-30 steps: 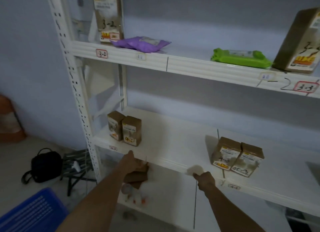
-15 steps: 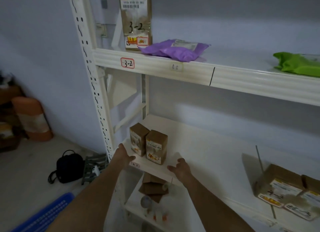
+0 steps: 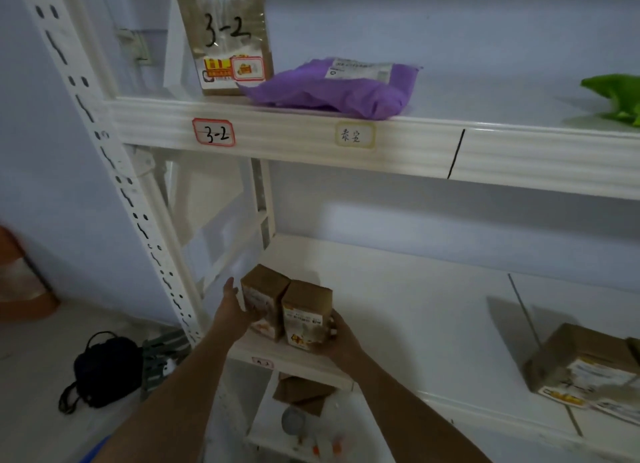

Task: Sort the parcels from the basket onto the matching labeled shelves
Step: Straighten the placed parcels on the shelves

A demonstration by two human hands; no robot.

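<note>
Squeezing 2 boxes [image 3: 287, 310] at lower centre between my left hand [image 3: 232, 312] and right hand [image 3: 341, 338], fingers curled round their sides; uneven pressure could topple them off the shelf [image 3: 294, 360] edge

White rack [image 3: 114, 172], two shelves in view.
Upper shelf [image 3: 311, 130]: label "3-2" [image 3: 213, 132]; upright brown parcel marked "3-2" [image 3: 225, 37]; purple bag [image 3: 332, 87] touching its base; green bag [image 3: 616, 99] at far right.
Lower shelf [image 3: 398, 310]: two small boxes, touching, at the left front corner. Left hand [image 3: 235, 310] on left box [image 3: 263, 300]; right hand [image 3: 341, 338] on right box [image 3: 304, 315]. Further boxes [image 3: 581, 365] at right.
Floor: black bag [image 3: 104, 365].
</note>
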